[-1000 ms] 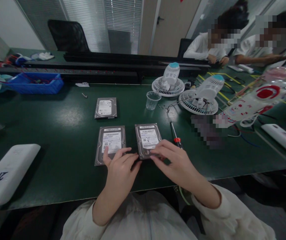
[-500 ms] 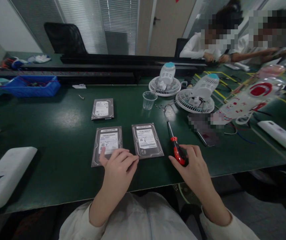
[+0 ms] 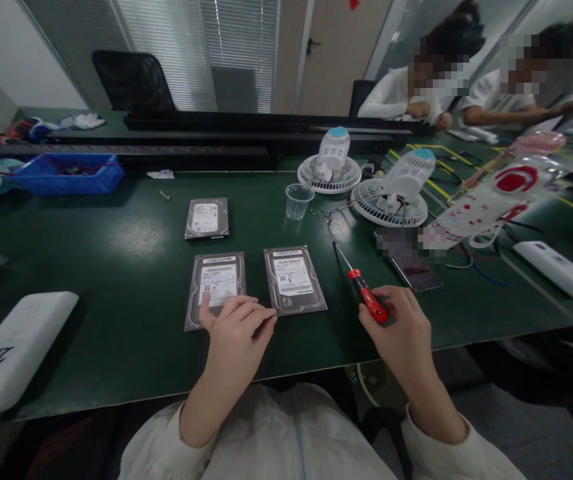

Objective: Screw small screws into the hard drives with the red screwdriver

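Observation:
Two hard drives lie side by side near the front of the green table. My left hand rests with fingers stretched flat on the near end of the left hard drive. The right hard drive lies untouched between my hands. My right hand is closed round the red handle of a screwdriver, whose thin shaft points away and to the left, just above the table. A third hard drive lies farther back.
A clear plastic cup, small screws, two white fans and a phone lie behind and to the right. A white box sits at the left, another at the right, a blue bin far left. Two other people sit at the back right.
My right hand left the right hard drive, moved right and picked up the screwdriver, which now lies angled in its grip. My left hand stayed on the left hard drive.

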Motion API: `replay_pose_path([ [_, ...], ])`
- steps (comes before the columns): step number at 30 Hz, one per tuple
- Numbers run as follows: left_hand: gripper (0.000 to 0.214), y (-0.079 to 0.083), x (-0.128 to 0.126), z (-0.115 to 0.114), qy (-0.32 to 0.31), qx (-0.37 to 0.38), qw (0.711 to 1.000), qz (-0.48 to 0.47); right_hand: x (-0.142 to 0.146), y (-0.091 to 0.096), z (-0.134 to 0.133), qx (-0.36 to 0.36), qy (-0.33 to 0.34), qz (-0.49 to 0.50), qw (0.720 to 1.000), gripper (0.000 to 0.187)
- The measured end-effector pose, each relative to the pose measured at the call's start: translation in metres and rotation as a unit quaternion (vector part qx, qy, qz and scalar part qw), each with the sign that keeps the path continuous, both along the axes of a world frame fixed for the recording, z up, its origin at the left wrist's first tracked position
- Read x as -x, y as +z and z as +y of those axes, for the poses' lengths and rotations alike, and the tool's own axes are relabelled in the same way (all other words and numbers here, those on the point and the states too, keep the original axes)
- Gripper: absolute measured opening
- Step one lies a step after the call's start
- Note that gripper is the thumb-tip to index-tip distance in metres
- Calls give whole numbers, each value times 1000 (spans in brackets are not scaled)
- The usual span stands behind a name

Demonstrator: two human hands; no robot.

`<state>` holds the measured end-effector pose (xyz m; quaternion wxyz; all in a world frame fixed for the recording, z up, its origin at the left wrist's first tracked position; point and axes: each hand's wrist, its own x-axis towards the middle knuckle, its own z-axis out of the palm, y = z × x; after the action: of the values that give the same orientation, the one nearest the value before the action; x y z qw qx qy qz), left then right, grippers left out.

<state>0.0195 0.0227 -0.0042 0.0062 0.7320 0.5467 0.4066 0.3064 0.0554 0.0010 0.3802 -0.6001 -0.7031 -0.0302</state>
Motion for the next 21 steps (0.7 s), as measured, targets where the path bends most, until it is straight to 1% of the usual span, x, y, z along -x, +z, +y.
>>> replay_pose_path([
  [3, 17, 1, 0, 0, 5, -1, 1000, -4, -13, 7, 6, -25, -39, 33, 998, 17],
  [7, 17, 1, 0, 1, 5, 3, 1000, -8, -28, 19, 17, -66, -95, 95, 989, 27],
  [12, 16, -1, 1, 1, 0, 1, 1000, -10, -33, 40, 28, -135, -104, 143, 975, 30],
  [16, 13, -1, 1, 1, 2, 2, 1000, -16, -35, 60, 36, -208, -68, 197, 956, 29],
  [18, 12, -1, 1, 1, 3, 6, 1000, -17, -37, 74, 40, -220, -37, 235, 946, 32],
  [20, 12, -1, 2, 0, 5, 7, 1000, -16, -36, 90, 45, -226, 16, 274, 935, 40],
  [21, 11, -1, 2, 0, 6, 7, 1000, -15, -34, 99, 46, -237, 57, 287, 926, 46],
])
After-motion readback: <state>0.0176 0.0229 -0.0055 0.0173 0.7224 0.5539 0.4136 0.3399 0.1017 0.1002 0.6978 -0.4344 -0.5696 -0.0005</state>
